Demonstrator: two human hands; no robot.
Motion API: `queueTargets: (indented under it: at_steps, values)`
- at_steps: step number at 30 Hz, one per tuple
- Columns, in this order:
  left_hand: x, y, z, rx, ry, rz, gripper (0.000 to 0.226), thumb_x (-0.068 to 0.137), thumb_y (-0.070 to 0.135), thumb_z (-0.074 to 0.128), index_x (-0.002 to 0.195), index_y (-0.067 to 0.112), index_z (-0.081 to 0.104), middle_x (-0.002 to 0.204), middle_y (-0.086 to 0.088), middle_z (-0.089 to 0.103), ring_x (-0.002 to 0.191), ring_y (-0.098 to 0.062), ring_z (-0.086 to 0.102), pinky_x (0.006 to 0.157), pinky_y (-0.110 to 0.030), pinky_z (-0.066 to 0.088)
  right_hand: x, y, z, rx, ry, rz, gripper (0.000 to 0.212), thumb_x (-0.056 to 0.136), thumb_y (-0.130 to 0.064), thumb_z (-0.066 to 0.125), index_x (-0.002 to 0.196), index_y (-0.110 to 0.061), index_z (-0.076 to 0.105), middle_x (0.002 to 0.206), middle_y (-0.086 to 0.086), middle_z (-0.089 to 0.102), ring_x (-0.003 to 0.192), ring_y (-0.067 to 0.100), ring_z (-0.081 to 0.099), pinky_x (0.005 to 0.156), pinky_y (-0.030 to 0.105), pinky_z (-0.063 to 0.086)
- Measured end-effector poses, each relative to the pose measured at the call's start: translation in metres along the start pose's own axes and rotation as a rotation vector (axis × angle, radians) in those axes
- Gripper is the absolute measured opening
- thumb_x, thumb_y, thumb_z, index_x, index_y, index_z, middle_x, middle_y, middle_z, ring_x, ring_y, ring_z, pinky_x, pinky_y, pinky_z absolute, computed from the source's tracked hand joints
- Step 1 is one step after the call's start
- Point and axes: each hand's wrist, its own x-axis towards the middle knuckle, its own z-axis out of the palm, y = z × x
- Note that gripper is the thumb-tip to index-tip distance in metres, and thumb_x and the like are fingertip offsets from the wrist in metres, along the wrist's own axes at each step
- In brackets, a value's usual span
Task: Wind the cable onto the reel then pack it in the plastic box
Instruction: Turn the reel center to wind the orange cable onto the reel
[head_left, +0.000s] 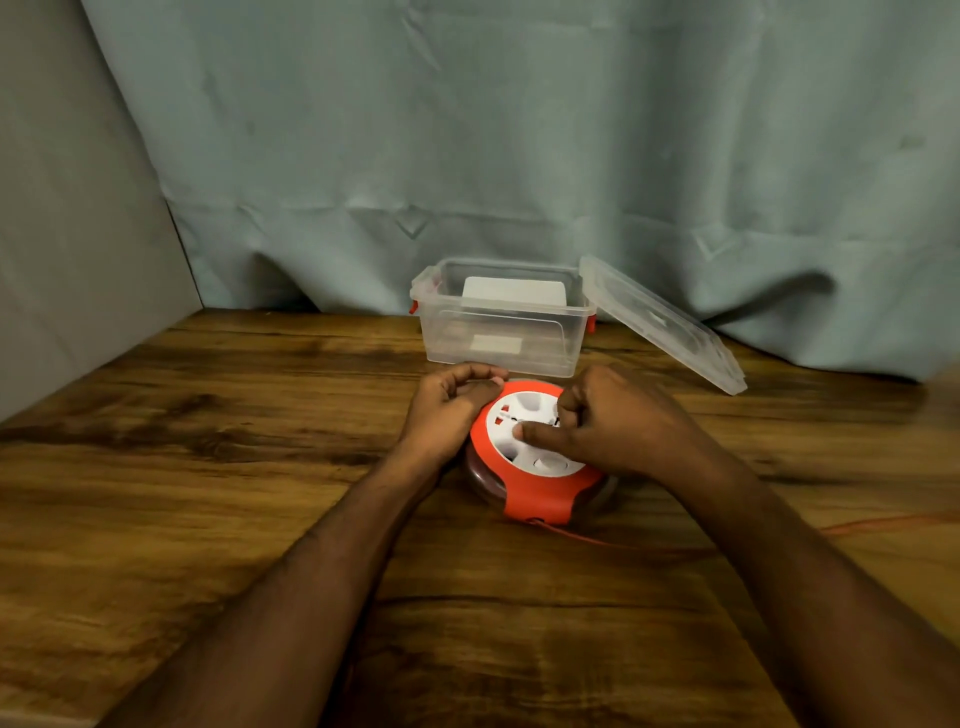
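Op: Reel (535, 457) sits flat on the wooden table (208, 441), centre of frame, just in front of the plastic box (501, 332). I note my left hand (449, 410) curled round the reel's upper-left rim, thumb and fingers pinching the orange edge. Judged purpose: keeping the body from spinning.

Obs: And the right?

Op: Right hand (618, 431) rests on the white face, fingers curled at the hub, thumb pressing toward the middle. Probably turning the inner disc; I cannot see a crank knob under the knuckles. So each hand is closed on the reel, one at the rim, one on top.

Obs: Cable status?

Op: Orange cable (597, 540) leaves the slot at the reel's lower edge and trails to the right edge of frame. Its far end is out of view, so winding looks unfinished.

Obs: Box ready?

Op: Open. Lid (670, 327) leans against its right side, red latches hanging free. Something white lies inside; I cannot identify it. Placed close behind, likely so the reel goes straight in afterwards.
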Motion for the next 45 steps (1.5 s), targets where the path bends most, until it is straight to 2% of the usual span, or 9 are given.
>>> queueTargets:
  at_steps: [4, 7, 9, 13, 20, 23, 31, 36, 45]
  values:
    - [0.001, -0.001, 0.0, -0.012, 0.004, 0.001, 0.013, 0.093, 0.006, 0.064, 0.101, 0.005, 0.074, 0.092, -0.015, 0.077, 0.081, -0.026, 0.072, 0.074, -0.035, 0.059, -0.004, 0.002, -0.02, 0.001, -0.063, -0.062, 0.012, 0.081, -0.042, 0.076, 0.093, -0.04, 0.071, 0.066, -0.01, 0.06, 0.062, 0.004, 0.056, 0.051, 0.024, 0.033]
    - [0.002, 0.0, -0.001, -0.016, -0.017, 0.008, 0.014, 0.092, 0.007, 0.065, 0.103, 0.006, 0.074, 0.094, -0.016, 0.077, 0.08, -0.027, 0.072, 0.071, -0.034, 0.057, -0.003, 0.011, -0.024, 0.0, -0.182, -0.126, 0.049, 0.082, -0.028, 0.077, 0.124, -0.048, 0.065, 0.065, -0.013, 0.052, 0.059, 0.002, 0.05, 0.051, 0.018, 0.031]
    - [0.0, 0.001, -0.001, -0.009, -0.041, 0.02, 0.015, 0.092, 0.006, 0.064, 0.105, 0.006, 0.074, 0.096, -0.016, 0.076, 0.081, -0.026, 0.072, 0.069, -0.033, 0.058, -0.002, 0.014, -0.024, 0.007, -0.218, -0.154, 0.057, 0.081, -0.024, 0.079, 0.131, -0.047, 0.063, 0.067, -0.02, 0.049, 0.06, -0.003, 0.052, 0.051, 0.015, 0.033]
    - [-0.001, 0.003, 0.001, -0.01, -0.066, 0.037, 0.016, 0.092, 0.004, 0.064, 0.106, 0.004, 0.073, 0.097, -0.018, 0.076, 0.082, -0.027, 0.072, 0.069, -0.032, 0.059, -0.001, 0.021, -0.024, 0.045, -0.231, -0.155, 0.057, 0.076, -0.029, 0.083, 0.127, -0.048, 0.066, 0.081, -0.03, 0.057, 0.069, -0.007, 0.058, 0.06, 0.017, 0.041]
    - [0.0, 0.0, -0.001, 0.017, -0.052, 0.023, 0.015, 0.094, 0.007, 0.063, 0.104, 0.008, 0.074, 0.098, -0.013, 0.077, 0.087, -0.028, 0.074, 0.071, -0.034, 0.06, 0.0, 0.018, -0.02, 0.008, -0.211, -0.076, 0.06, 0.065, -0.051, 0.087, 0.122, -0.046, 0.069, 0.111, -0.02, 0.068, 0.087, 0.002, 0.065, 0.066, 0.023, 0.05]
    - [0.0, 0.0, -0.001, 0.009, -0.045, 0.019, 0.015, 0.093, 0.006, 0.063, 0.103, 0.007, 0.074, 0.096, -0.014, 0.077, 0.082, -0.026, 0.074, 0.067, -0.031, 0.058, -0.001, 0.017, -0.019, -0.044, -0.173, -0.064, 0.061, 0.06, -0.061, 0.086, 0.116, -0.044, 0.07, 0.102, -0.02, 0.066, 0.078, 0.0, 0.06, 0.059, 0.022, 0.039]
    - [0.002, -0.003, 0.0, 0.023, -0.003, 0.029, 0.014, 0.094, 0.005, 0.062, 0.1, 0.006, 0.075, 0.097, -0.016, 0.076, 0.085, -0.027, 0.072, 0.074, -0.035, 0.059, -0.005, 0.002, -0.014, -0.164, -0.07, -0.038, 0.055, 0.055, -0.077, 0.079, 0.082, -0.03, 0.069, 0.078, -0.015, 0.062, 0.07, 0.002, 0.053, 0.054, 0.027, 0.035]
    - [0.003, -0.003, 0.0, 0.029, 0.004, 0.025, 0.014, 0.094, 0.006, 0.062, 0.1, 0.007, 0.075, 0.097, -0.015, 0.076, 0.088, -0.03, 0.073, 0.077, -0.037, 0.06, -0.004, 0.0, -0.009, -0.173, -0.02, -0.038, 0.064, 0.053, -0.082, 0.074, 0.065, -0.019, 0.069, 0.066, -0.006, 0.067, 0.065, 0.01, 0.06, 0.055, 0.03, 0.044]
    - [0.002, -0.002, 0.0, 0.039, -0.008, 0.029, 0.015, 0.094, 0.004, 0.061, 0.1, 0.006, 0.075, 0.097, -0.014, 0.076, 0.091, -0.031, 0.073, 0.079, -0.039, 0.06, -0.001, -0.006, 0.003, -0.101, -0.052, 0.023, 0.069, 0.063, -0.089, 0.064, 0.057, -0.022, 0.047, 0.058, -0.006, 0.052, 0.061, 0.014, 0.053, 0.058, 0.03, 0.033]
